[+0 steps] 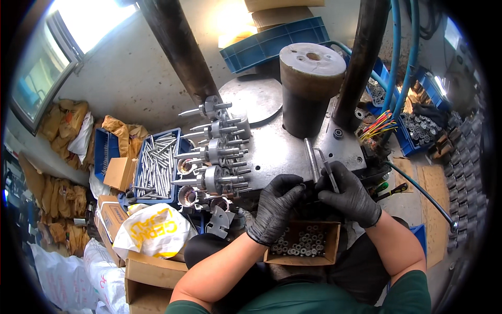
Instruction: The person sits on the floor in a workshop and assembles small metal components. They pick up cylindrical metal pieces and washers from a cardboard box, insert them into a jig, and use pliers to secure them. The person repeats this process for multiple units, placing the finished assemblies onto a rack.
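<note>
My left hand (278, 205), in a dark grey glove, is closed at the front edge of the metal plate. Thumb and forefinger pinch a small dark piece, too small to name. Close beside it, my right hand (349, 194), gloved alike, grips a slim metal rod (330, 177); its far end appears bent. A thicker steel shaft (311, 159) stretches over the plate toward the press column, its near end by my hands. Whether my right hand touches that shaft, I cannot tell. Below my hands, a cardboard box (270, 258) holds many small round metal parts resembling bearings (306, 243).
A thick steel cylinder (308, 78) rises from the plate (272, 152) between dark posts. Shafts carrying round rotors (213, 152) line its left edge, beside a blue crate of shafts (157, 167). Green- and black-handled tools (392, 191) and coloured wires (379, 125) are at right.
</note>
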